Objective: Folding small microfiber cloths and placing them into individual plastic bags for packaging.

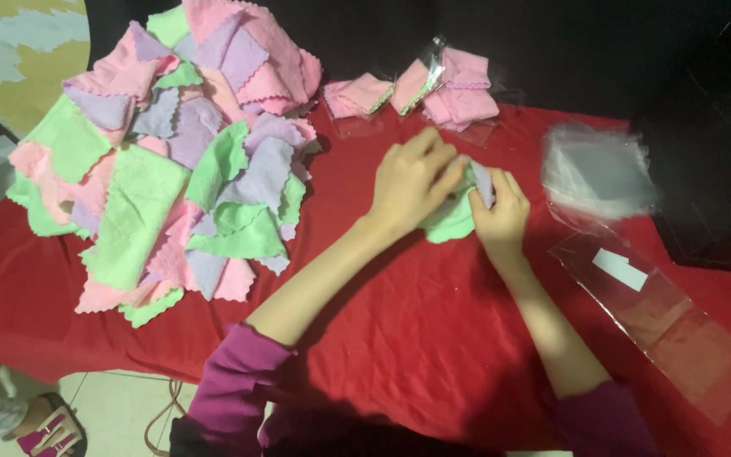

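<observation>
My left hand [413, 182] and my right hand [501, 211] meet over a small bundle of cloths [453, 218] on the red tablecloth [399, 313]. The bundle shows light green below and a purple piece at the top, between my fingers. Both hands grip it, left from above and right from the side. Most of the bundle is hidden under my hands.
A big heap of pink, green and purple cloths [179, 152] fills the left. Folded pink cloths in clear bags [454, 89] lie at the back. A stack of clear plastic bags [594, 169] and one flat clear bag [662, 313] sit on the right. A sandalled foot [48, 427] shows bottom left.
</observation>
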